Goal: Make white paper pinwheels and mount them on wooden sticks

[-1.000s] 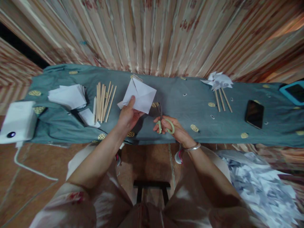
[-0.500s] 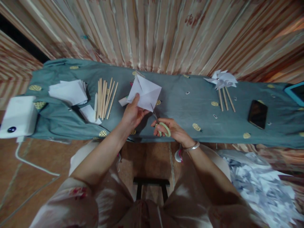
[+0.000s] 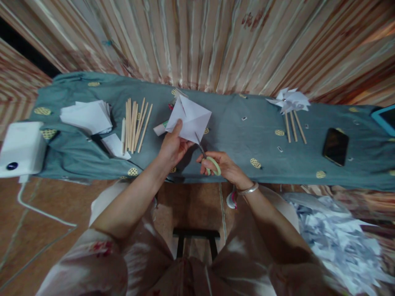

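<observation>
My left hand (image 3: 175, 144) pinches a square sheet of white paper (image 3: 194, 117) by its lower left side, thumb on top. The sheet has crease lines, and a slit runs in from its upper corner. In my right hand (image 3: 217, 165) is a pair of scissors (image 3: 212, 165) with light green handles, fingers through the loops. Their blades meet the sheet's lower corner, along a crease. A glue stick or similar white tube (image 3: 159, 129) lies partly behind the sheet.
Left on the cloth-covered table (image 3: 234, 135) lie a paper stack (image 3: 88, 117), several wooden sticks (image 3: 134, 125) and a white power bank (image 3: 23, 148). To the right are paper pinwheels (image 3: 291, 100) on sticks, a phone (image 3: 335, 146) and a blue-edged tablet (image 3: 385, 119). A bag of white paper pieces (image 3: 339, 242) sits below.
The view has shifted slightly. Both hands keep nearly the same place, with the scissors' blades still at the paper's lower corner.
</observation>
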Available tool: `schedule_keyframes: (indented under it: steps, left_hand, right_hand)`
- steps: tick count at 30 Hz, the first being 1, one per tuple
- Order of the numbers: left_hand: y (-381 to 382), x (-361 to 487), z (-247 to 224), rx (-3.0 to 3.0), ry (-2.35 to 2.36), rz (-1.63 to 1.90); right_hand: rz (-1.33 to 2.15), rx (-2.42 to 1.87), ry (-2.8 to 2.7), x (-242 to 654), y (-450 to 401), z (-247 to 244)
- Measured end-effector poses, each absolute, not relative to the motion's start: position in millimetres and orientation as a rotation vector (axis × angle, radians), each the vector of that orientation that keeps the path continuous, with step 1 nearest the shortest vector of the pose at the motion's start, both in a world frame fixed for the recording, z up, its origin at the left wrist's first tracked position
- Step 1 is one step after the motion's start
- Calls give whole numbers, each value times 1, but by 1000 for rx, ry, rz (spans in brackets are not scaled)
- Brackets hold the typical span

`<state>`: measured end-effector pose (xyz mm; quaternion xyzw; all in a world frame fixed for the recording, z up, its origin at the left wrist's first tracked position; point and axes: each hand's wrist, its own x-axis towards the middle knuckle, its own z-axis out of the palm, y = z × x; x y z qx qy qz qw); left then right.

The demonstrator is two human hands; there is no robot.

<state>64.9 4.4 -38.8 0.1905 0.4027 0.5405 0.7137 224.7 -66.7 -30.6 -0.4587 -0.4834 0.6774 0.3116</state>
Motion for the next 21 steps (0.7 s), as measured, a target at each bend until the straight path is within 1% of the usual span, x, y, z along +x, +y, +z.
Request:
schedule_keyframes:
  steps: [21]
  left_hand:
    - [4, 66, -34, 252, 810, 1232]
  right_hand:
    - [1814, -1196, -1223, 224, -66, -44]
